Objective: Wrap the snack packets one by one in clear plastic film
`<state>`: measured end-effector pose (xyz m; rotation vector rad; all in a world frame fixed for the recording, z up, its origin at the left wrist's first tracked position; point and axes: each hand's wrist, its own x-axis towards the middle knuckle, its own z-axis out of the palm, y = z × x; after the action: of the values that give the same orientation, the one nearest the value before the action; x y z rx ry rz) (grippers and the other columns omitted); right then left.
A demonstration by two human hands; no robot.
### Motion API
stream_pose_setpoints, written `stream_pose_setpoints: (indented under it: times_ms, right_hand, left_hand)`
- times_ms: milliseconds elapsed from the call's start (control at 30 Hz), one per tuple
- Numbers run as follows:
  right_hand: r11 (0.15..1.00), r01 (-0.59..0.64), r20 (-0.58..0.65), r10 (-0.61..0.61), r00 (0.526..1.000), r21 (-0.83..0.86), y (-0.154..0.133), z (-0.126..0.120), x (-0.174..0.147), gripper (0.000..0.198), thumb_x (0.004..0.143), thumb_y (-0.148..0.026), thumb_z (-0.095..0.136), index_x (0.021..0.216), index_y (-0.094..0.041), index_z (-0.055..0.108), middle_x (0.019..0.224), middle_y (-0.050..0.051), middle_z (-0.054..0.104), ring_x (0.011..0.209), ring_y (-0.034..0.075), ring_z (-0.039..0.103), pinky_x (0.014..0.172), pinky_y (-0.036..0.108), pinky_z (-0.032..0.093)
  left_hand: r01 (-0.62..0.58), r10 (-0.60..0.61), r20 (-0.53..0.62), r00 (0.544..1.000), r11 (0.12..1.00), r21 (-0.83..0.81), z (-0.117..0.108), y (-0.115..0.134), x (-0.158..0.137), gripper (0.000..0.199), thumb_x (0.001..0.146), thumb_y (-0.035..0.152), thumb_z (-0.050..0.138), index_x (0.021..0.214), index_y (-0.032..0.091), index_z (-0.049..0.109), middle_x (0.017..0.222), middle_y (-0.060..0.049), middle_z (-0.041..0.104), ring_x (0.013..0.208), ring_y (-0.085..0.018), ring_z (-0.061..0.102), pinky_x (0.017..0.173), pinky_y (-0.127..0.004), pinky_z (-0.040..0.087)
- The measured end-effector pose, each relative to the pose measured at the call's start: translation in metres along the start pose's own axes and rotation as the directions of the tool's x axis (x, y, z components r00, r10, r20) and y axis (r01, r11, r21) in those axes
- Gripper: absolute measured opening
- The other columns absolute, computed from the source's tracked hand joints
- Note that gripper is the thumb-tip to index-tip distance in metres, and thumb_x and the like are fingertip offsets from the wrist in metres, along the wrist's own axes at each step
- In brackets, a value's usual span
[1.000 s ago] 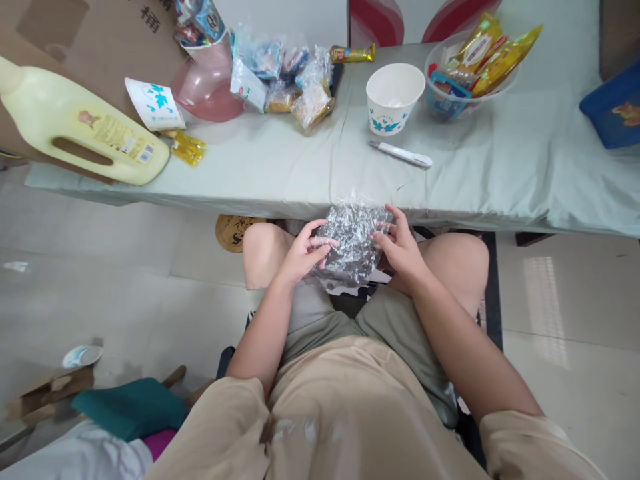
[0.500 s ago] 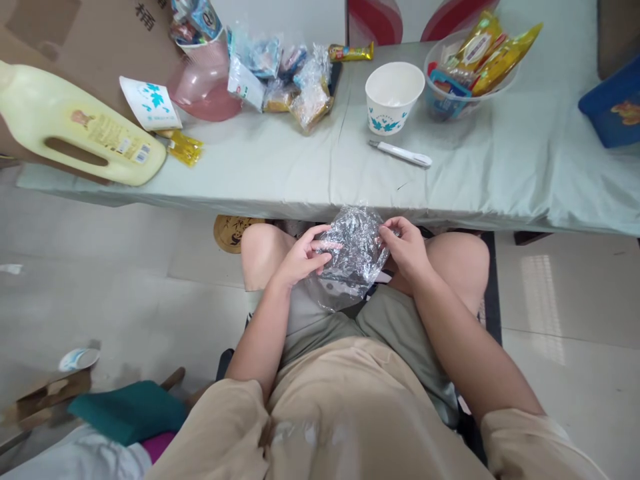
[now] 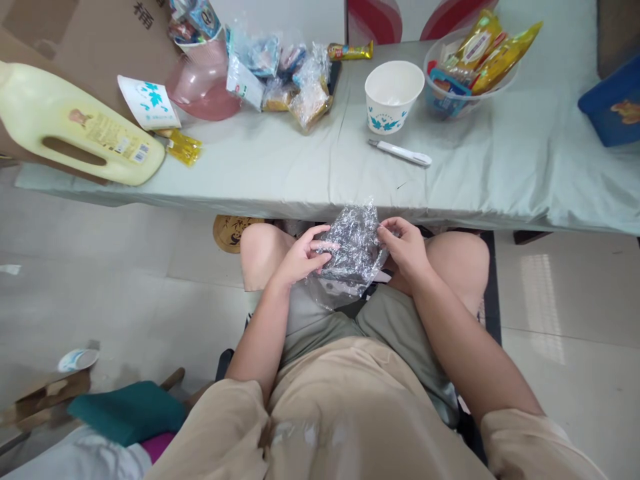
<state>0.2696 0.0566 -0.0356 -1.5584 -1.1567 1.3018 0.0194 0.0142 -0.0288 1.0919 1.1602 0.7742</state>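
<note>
A crinkled clear plastic bag (image 3: 350,250) is held above my lap, just in front of the table edge. My left hand (image 3: 304,257) grips its left side, with fingers curled over the film. At the upper right of the bag, my right hand (image 3: 404,248) pinches the plastic between thumb and fingertips. Through the film I see my shorts and the dark gap under the table; whether anything small lies inside, I cannot tell.
On the cloth-covered table (image 3: 280,173) stand a paper cup (image 3: 393,100), a white pen-like cutter (image 3: 401,153), a plastic bowl of snack packets (image 3: 470,87), several wrapped snacks (image 3: 310,100), and a yellow jug (image 3: 80,127) lying at the left. A blue container (image 3: 613,107) sits far right.
The plastic bag has shifted shape: its upper edge now rises to a point near my right hand. Both hands stay in nearly the same place, holding it.
</note>
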Motion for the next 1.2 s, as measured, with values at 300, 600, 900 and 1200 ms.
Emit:
stream_pose_setpoints:
  times_ms: [300, 600, 900, 1200]
  right_hand:
    - [0.993, -0.067, -0.09, 0.075, 0.993, 0.094, -0.007, -0.002, -0.003, 0.027, 0.077, -0.047, 0.069, 0.085, -0.023, 0.061, 0.074, 0.001, 0.063, 0.058, 0.015, 0.057, 0.044, 0.025, 0.043]
    - [0.938, -0.138, -0.089, 0.175, 0.981, 0.318, 0.0, 0.0, 0.008, 0.037, 0.077, -0.049, 0.066, 0.091, -0.026, 0.041, 0.095, -0.001, 0.068, 0.058, 0.01, 0.059, 0.054, 0.025, 0.054]
    - [0.884, -0.202, 0.235, 0.109, 0.966, 0.421, -0.01, 0.002, -0.002, 0.081, 0.068, -0.065, 0.072, 0.132, -0.035, 0.032, 0.105, 0.002, 0.073, 0.103, 0.021, 0.072, 0.084, 0.035, 0.056]
    - [0.905, -0.044, 0.032, 0.034, 0.999, 0.424, -0.01, 0.0, -0.002, 0.048, 0.069, -0.035, 0.07, 0.111, -0.03, 0.046, 0.071, -0.007, 0.05, 0.061, 0.014, 0.056, 0.058, 0.028, 0.047]
  left_hand:
    - [0.0, 0.001, -0.032, 0.999, 1.0, 0.012, 0.002, 0.002, -0.001, 0.073, 0.077, 0.041, 0.078, 0.14, 0.021, 0.048, 0.114, -0.013, 0.075, 0.057, -0.006, 0.055, 0.053, -0.021, 0.049]
    - [0.009, -0.009, 0.004, 1.0, 1.0, -0.026, 0.001, -0.002, 0.0, 0.076, 0.074, 0.041, 0.083, 0.139, 0.022, 0.047, 0.114, -0.012, 0.076, 0.058, -0.007, 0.057, 0.055, -0.021, 0.05]
    - [-0.07, 0.032, -0.179, 0.983, 0.975, -0.21, 0.007, 0.0, 0.003, 0.068, 0.076, 0.045, 0.081, 0.132, 0.024, 0.05, 0.102, -0.007, 0.079, 0.049, -0.007, 0.059, 0.046, -0.019, 0.038]
    - [-0.078, 0.02, -0.273, 0.962, 0.976, -0.202, 0.015, -0.005, 0.006, 0.069, 0.08, 0.044, 0.074, 0.139, 0.026, 0.042, 0.119, -0.01, 0.075, 0.074, -0.013, 0.073, 0.062, -0.022, 0.053]
